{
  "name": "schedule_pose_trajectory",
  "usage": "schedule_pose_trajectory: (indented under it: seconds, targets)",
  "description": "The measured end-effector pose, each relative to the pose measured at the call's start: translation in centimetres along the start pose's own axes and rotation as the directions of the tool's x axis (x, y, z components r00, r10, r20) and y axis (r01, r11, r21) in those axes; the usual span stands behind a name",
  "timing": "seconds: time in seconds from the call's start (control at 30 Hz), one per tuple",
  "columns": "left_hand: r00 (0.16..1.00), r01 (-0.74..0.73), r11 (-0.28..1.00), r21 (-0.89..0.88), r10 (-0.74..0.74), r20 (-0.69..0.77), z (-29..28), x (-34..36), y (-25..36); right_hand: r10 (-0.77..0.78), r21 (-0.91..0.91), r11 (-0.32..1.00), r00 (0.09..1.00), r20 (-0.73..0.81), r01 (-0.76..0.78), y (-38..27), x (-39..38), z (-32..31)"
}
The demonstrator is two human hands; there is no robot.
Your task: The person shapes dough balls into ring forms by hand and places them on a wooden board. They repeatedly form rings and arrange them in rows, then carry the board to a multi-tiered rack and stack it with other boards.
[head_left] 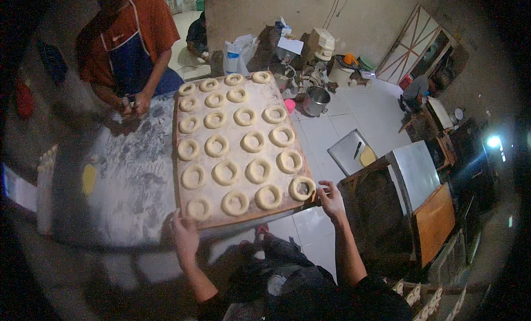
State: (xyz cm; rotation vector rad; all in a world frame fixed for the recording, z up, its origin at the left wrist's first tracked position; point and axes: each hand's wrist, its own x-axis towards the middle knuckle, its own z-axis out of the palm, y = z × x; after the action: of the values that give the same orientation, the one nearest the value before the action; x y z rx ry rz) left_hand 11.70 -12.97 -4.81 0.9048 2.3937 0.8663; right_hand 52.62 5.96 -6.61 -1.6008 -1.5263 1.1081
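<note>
A wide board point(235, 138) bearing rows of pale dough rings point(216, 137) is in front of me, right of the surface's floured stretch point(138, 182). My left hand point(186, 235) pinches its near left corner. My right hand point(330, 200) is at the near right corner, fingers bent; I cannot tell whether they grip. Beyond, an aproned person point(133, 66) stands.

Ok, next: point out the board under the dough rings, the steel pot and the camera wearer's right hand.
Board point(234, 133), head view: bare patch of its top surface.
Steel pot point(316, 107), head view: its side wall.
Right hand point(331, 203), head view: middle of the hand.
</note>
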Motion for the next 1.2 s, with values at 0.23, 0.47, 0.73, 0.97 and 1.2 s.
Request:
schedule_pose_trajectory:
  seconds: [0.23,0.47,0.73,0.97,1.2]
  targets:
    - [0.995,-0.098,0.994,-0.054,0.096,-0.036,0.0,-1.6,0.7,0.031,-0.306,0.948,0.983,-0.179,-0.086,-1.8,-0.8,2.3]
    - [0.969,-0.151,0.968,-0.201,0.104,-0.226,0.4,-2.9,-1.3,-0.391,-0.624,0.761,0.893,-0.222,0.177,-4.1,-3.4,3.6]
    - [0.994,0.016,0.959,-0.283,-0.047,-0.103,-0.5,-5.1,-6.4,-0.287,-0.662,0.709,0.957,0.046,0.244,-3.3,-3.9,3.2]
    - [0.973,-0.098,0.994,-0.054,0.085,-0.214,-1.8,-2.6,-5.6,-0.267,-0.584,0.778,0.963,0.025,0.231,-5.3,-4.5,3.2]
    - [0.981,-0.142,0.966,-0.215,0.109,-0.159,-1.2,0.4,-2.5,-0.490,-0.715,0.339,0.764,0.420,0.611,-7.6,1.3,2.5]
